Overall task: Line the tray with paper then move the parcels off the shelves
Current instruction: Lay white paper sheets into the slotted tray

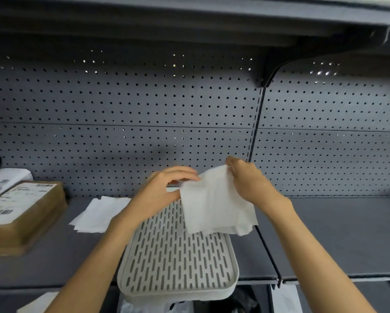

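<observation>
At the far left of the grey shelf (325,233) lies a flat brown parcel (20,213) with a white shipping label on top; behind it sits a white parcel (4,179), only partly in view. Just right of them, a few loose white paper sheets (96,214) lie flat on the shelf, apart from the tray. The left hand (164,188) reaches over the tray's far end, its fingers curled and pinching the left upper corner of a white paper sheet (214,206). The pale slotted tray (178,256) rests on the shelf with its near edge overhanging the front lip; its perforated floor appears bare, though the far end is hidden by the sheet. The sheet hangs between both hands, its lower edge drooping over the tray's far right part. The right hand (248,177) grips the sheet's upper right edge, thumb and fingers closed on it
</observation>
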{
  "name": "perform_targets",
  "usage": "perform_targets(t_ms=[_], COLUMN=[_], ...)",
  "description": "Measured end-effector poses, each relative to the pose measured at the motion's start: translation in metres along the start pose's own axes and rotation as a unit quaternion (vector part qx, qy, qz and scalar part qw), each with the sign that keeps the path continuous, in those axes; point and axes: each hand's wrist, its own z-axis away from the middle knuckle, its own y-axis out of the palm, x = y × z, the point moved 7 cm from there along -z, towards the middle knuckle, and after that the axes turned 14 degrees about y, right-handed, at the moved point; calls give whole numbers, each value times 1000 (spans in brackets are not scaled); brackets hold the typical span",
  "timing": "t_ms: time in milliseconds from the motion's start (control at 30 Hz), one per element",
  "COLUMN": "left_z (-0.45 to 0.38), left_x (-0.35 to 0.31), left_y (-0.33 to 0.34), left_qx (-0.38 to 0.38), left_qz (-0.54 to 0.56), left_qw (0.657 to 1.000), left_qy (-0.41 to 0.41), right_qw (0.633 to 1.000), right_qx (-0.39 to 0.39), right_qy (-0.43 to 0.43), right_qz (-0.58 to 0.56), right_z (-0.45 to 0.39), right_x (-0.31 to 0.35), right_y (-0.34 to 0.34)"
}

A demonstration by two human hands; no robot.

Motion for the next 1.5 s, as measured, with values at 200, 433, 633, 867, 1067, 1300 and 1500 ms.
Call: perform_targets(t_ms=[200, 433, 633, 867, 1067, 1300, 1500], left_z=[7, 12, 11, 16, 14, 13, 16], left_x=[7, 18, 23, 21, 26, 41, 10], left_y=[-1, -2, -14, -20, -20, -18, -16], left_qx=[-107, -80, -57, -32, -3, 5, -84], left_qz=[47, 50, 37, 121, 117, 67, 124], left_qw=[983, 977, 978, 968, 969, 967, 970], left_qy=[-141, -191, -199, -218, -218, -244, -189], right_qw=[992, 964, 964, 976, 980, 985, 995], right_qx=[120, 123, 99, 87, 91, 73, -9], right_qy=[-25, -48, -64, -98, -113, -125, -65], right_qz=[-31, -230, -238, -176, -137, -97, -79], right_z=[11, 31, 40, 36, 35, 38, 34], right_x=[4, 26, 34, 39, 39, 44, 48], right_y=[13, -14, -28, -36, -30, -32, -35])
